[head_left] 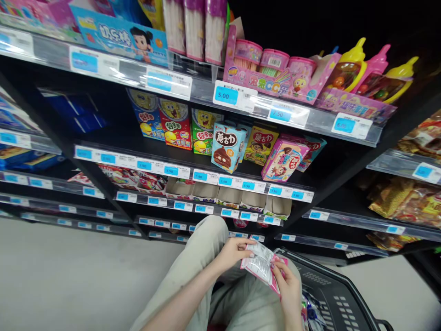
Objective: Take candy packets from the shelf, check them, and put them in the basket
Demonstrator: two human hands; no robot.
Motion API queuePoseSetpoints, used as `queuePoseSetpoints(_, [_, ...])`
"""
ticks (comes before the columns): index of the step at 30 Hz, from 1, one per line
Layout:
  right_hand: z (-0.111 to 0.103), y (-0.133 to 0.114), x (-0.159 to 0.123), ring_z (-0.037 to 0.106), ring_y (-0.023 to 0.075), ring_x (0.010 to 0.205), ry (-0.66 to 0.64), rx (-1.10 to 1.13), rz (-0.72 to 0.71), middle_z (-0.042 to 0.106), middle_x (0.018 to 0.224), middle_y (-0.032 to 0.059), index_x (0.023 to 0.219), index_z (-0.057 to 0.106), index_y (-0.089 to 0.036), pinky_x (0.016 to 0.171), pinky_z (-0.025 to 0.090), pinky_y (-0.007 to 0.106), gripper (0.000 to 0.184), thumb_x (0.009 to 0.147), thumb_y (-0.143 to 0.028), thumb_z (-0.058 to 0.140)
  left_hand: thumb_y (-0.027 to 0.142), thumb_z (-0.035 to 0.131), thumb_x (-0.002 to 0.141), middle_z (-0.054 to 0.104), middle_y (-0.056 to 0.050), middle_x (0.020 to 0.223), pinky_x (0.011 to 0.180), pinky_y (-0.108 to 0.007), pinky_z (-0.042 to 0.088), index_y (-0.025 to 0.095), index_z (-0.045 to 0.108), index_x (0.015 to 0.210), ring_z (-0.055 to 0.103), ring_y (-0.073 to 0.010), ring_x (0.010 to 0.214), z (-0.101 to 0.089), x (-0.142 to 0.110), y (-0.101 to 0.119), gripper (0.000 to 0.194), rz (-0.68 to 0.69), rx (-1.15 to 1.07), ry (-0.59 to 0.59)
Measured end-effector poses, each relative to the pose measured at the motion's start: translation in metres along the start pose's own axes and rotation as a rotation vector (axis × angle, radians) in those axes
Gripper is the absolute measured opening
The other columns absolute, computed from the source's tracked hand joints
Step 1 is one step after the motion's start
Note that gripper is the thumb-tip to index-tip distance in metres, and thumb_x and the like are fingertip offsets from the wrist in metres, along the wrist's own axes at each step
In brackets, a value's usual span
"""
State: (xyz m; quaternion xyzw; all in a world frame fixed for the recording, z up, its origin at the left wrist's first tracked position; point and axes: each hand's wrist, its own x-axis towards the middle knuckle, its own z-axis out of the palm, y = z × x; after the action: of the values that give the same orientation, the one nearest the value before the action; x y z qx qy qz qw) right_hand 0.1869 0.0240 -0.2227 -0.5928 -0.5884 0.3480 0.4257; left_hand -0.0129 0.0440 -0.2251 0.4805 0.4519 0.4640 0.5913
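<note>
Both my hands hold one small pink and clear snack packet (pixel 261 265) low in the view, over my knees in beige trousers. My left hand (pixel 234 250) pinches its upper left edge, fingers closed. My right hand (pixel 288 287) grips its lower right corner, fingers closed round it. The packet hangs just left of a black shopping basket (pixel 330 294). In front of me stand black store shelves (pixel 193 172) with blue price tags, carrying boxed sweets such as a blue chocolate mushroom box (pixel 227 147) and a pink box (pixel 282 161).
The top shelf holds pink candy tubs (pixel 272 62) and bottle-shaped candy containers (pixel 372 73). Bagged snacks (pixel 406 202) fill shelves at the right. Cardboard display trays (pixel 227 197) sit on a lower shelf. Pale floor (pixel 69 276) lies to the left. The basket holds some items.
</note>
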Motion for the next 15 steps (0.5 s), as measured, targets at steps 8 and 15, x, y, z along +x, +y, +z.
queuePoseSetpoints(8, [0.002, -0.009, -0.005, 0.055, 0.0176, 0.069, -0.137, -0.129, -0.111, 0.058, 0.07, 0.003, 0.069, 0.051, -0.019, 0.064, 0.044, 0.024, 0.026, 0.078, -0.042, 0.045, 0.024, 0.059, 0.066, 0.063, -0.002, 0.062, 0.059, -0.022, 0.039, 0.013, 0.068, 0.065, 0.053, -0.0137, 0.061, -0.003, 0.0, 0.0, 0.014, 0.037, 0.151, 0.062])
queuePoseSetpoints(15, [0.01, -0.012, -0.008, 0.055, 0.0173, 0.059, -0.078, -0.342, -0.165, 0.059, 0.067, 0.0039, 0.071, 0.046, -0.021, 0.056, 0.042, 0.025, 0.029, 0.083, -0.043, 0.033, 0.025, 0.054, 0.069, 0.051, 0.002, 0.055, 0.055, -0.02, 0.033, 0.012, 0.059, 0.06, 0.044, -0.0106, 0.056, 0.004, 0.004, -0.014, 0.016, 0.073, 0.146, 0.189])
